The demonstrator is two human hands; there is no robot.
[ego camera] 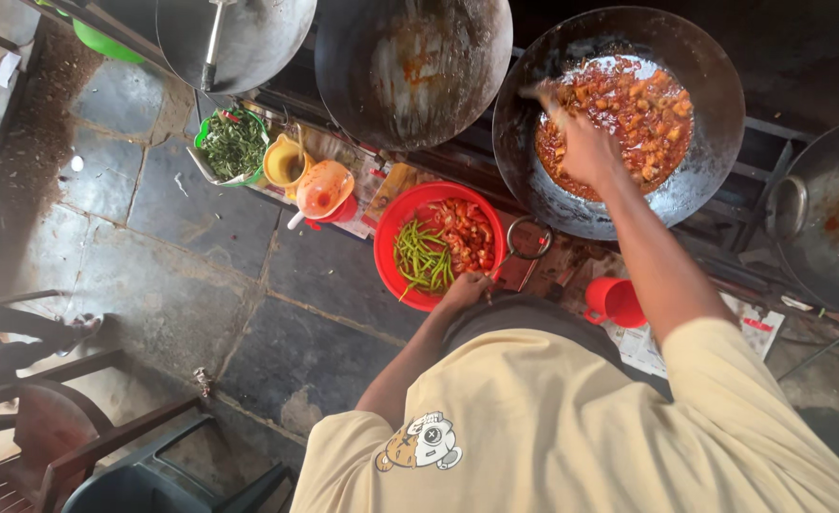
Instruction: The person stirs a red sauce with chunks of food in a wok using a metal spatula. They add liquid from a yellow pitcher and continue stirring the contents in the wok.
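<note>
**Hot wok, crowded counter edge**

The right hand (585,142) grips a stirring tool in the wok (704,161) of red, saucy chunks; splatter could burn it. The left hand (465,288) clasps the red bowl (391,242) of chillies, which might tip off the counter (571,266).

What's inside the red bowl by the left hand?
The red bowl holds long green chillies beside chopped red tomato pieces. The left hand rests at its near rim; whatever lies under the vegetables is hidden.

Counter (381,185): held 1 red bowl (388,249), 1 green basket of herbs (233,145), 1 yellow jug (285,163), 1 red cup (619,301).
Stove (761,176): carried 4 dark woks.
Floor (153,237): grey stone slabs, chairs (54,418) standing on them.
</note>
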